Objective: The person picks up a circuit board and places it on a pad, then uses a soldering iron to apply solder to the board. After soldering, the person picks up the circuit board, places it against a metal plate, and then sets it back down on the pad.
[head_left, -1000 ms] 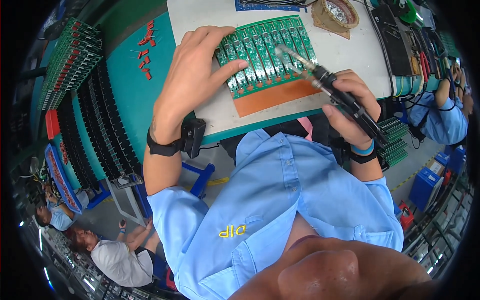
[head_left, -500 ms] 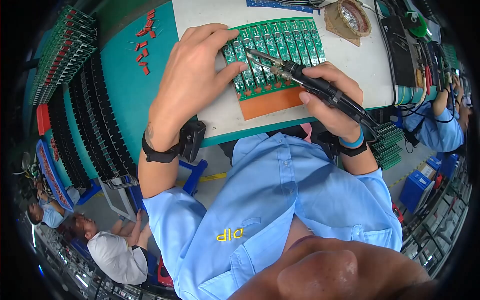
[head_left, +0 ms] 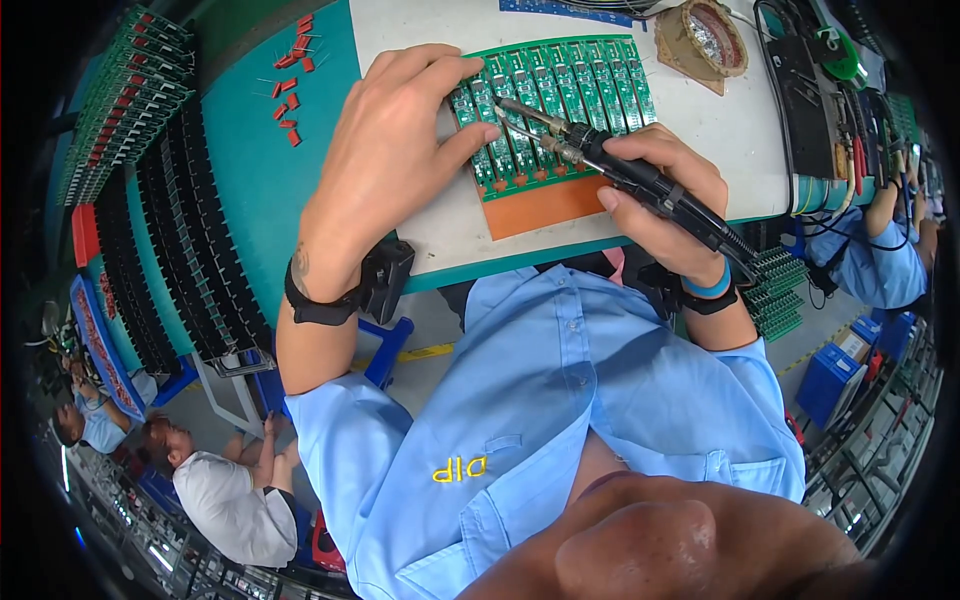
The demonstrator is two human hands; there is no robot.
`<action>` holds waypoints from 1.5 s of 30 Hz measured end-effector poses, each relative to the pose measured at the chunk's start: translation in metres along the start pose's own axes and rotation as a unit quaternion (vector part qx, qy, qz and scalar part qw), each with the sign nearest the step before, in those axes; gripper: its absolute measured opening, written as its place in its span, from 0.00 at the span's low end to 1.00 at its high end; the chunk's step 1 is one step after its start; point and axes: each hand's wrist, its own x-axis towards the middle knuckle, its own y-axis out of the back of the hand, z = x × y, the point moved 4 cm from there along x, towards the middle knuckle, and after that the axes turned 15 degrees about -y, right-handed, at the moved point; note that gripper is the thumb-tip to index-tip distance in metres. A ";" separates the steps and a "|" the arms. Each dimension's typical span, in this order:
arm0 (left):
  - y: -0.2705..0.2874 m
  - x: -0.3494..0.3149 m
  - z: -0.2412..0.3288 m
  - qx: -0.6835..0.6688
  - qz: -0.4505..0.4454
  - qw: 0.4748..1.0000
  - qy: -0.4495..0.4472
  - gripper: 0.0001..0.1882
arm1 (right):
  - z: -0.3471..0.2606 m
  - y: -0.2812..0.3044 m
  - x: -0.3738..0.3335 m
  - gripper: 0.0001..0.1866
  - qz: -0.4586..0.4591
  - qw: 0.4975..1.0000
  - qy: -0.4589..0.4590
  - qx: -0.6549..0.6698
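Observation:
A green circuit board panel, divided into several narrow strips, lies on an orange-brown sheet on the bench. My left hand grips the panel's left side, index finger at the far corner and thumb on the near part of the strips. My right hand is closed around the black handle of a soldering iron, which has a thin metal feed tube alongside its barrel. The iron slants to the far left, its tip at the upper part of a left-hand strip. Whether the tip touches a joint is too small to tell.
Loose red components with wire leads lie on the green mat. At the left stand black slotted racks and stacked boards. A round tan container sits far right, near a black tool holder and cables. Other people sit nearby.
The panel, the iron and both hands look nearly the same. The bench items appear shifted very slightly to the right. The seated person at lower left has moved their arms a little.

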 end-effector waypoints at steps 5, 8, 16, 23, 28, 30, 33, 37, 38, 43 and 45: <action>0.000 0.002 0.000 0.002 -0.002 1.000 -0.003 0.26 | -0.001 0.003 -0.003 0.20 0.012 1.000 -0.004 0.007; 0.000 0.000 -0.001 0.003 -0.001 1.000 -0.001 0.26 | -0.001 0.012 -0.009 0.21 0.020 1.000 0.001 0.020; -0.001 0.000 -0.002 -0.007 0.026 1.000 -0.008 0.24 | 0.041 0.072 -0.034 0.26 0.282 0.956 -0.068 0.038; 0.003 0.000 0.002 0.006 0.029 0.999 -0.021 0.25 | 0.017 0.052 -0.035 0.27 0.276 0.958 -0.018 0.075; 0.011 -0.003 0.002 0.000 0.006 1.000 0.015 0.29 | -0.010 0.007 -0.011 0.23 0.035 0.996 0.076 0.020; 0.012 -0.005 0.000 0.031 -0.010 0.999 0.005 0.29 | -0.010 0.000 -0.008 0.23 0.025 0.998 0.058 0.009; 0.012 -0.005 0.002 0.037 -0.026 0.999 0.019 0.30 | -0.008 -0.008 -0.002 0.21 0.000 1.000 0.025 -0.012; 0.010 -0.006 0.002 0.043 -0.028 0.998 0.023 0.29 | -0.006 -0.012 0.003 0.20 0.001 1.000 0.006 -0.006; 0.011 -0.006 0.002 0.046 -0.026 0.998 0.021 0.29 | -0.006 -0.012 0.003 0.20 -0.001 1.000 0.010 -0.010; 0.012 -0.006 0.002 0.046 -0.025 0.998 0.020 0.29 | -0.006 -0.012 0.005 0.20 -0.008 1.000 0.012 -0.017; 0.012 -0.006 0.001 0.046 -0.023 0.998 0.022 0.29 | -0.006 -0.011 0.006 0.20 -0.009 1.000 0.010 -0.017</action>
